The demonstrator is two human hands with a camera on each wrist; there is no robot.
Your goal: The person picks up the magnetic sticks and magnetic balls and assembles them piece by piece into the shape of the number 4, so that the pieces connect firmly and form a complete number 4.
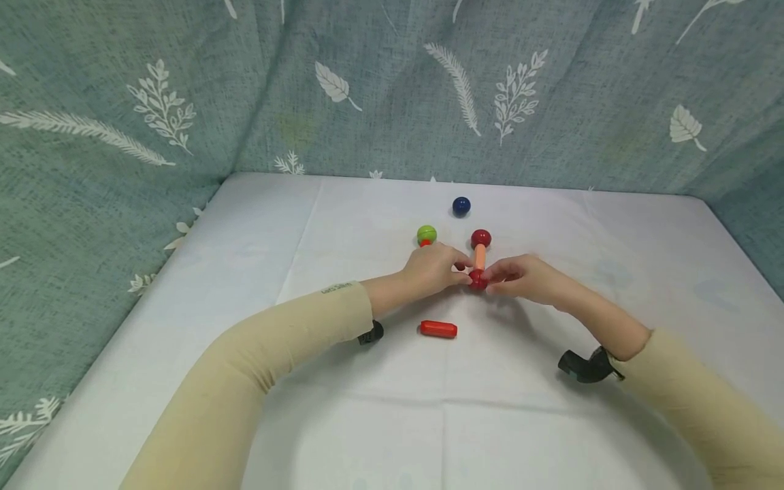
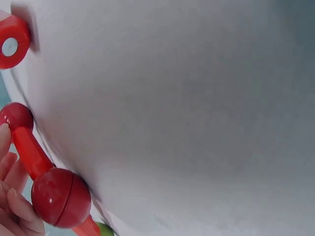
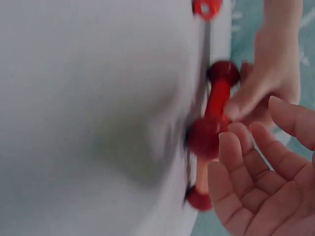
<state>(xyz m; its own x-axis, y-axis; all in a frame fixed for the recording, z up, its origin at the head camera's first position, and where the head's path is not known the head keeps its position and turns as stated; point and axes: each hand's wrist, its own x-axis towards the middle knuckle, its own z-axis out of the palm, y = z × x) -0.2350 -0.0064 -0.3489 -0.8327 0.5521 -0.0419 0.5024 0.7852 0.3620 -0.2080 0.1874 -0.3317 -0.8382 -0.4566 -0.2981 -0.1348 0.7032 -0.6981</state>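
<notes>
My left hand (image 1: 431, 271) pinches a dark red ball (image 1: 478, 280) between thumb and bent fingers. From the right, my right hand (image 1: 519, 278) touches that ball with loosely bent fingertips, its thumb apart. An orange rod (image 1: 480, 257) links it to a farther red ball (image 1: 480, 238). In the left wrist view, a red rod (image 2: 33, 153) runs from the pinched ball to another red ball (image 2: 61, 197), mostly covered by my left hand in the head view. Past that, a short red piece (image 2: 87, 227) leads to a green ball (image 1: 427, 235).
A loose red rod (image 1: 438, 329) lies on the white cloth nearer to me. The blue ball (image 1: 461, 206) sits alone toward the back. A leaf-patterned grey-green curtain (image 1: 392, 88) hangs behind the table and along its sides.
</notes>
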